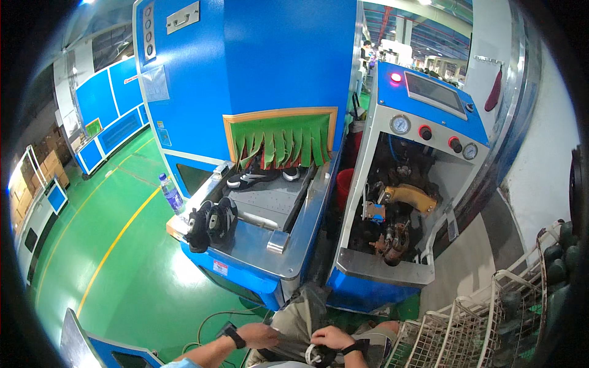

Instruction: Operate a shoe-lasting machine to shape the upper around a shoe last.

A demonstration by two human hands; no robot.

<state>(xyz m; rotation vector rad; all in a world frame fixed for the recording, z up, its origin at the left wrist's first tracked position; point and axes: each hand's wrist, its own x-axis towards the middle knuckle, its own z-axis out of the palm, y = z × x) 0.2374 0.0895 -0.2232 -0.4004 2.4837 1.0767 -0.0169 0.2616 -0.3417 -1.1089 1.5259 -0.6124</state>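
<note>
Low at the front, over my lap, my left hand (257, 335) is closed, its fingertips at some grey material; what they pinch is too small to make out. A short gap to the right, my right hand (333, 337) curls over the top of a black-and-white shoe (319, 356), which the lower edge partly cuts off. A pair of dark sneakers (212, 224) stands on the front left corner of a metal machine table (293, 253). Behind it, another black-and-white sneaker (251, 178) lies on the conveyor (262, 202) by the machine's opening.
A green strip curtain (282, 138) hangs in the big blue machine (288, 55). A water bottle (172, 195) stands left of the sneakers. On the right are a control cabinet (423, 113) with gauges and a yellow-padded press (411, 197), plus a wire rack (466, 325). A hose (208, 322) lies on the floor.
</note>
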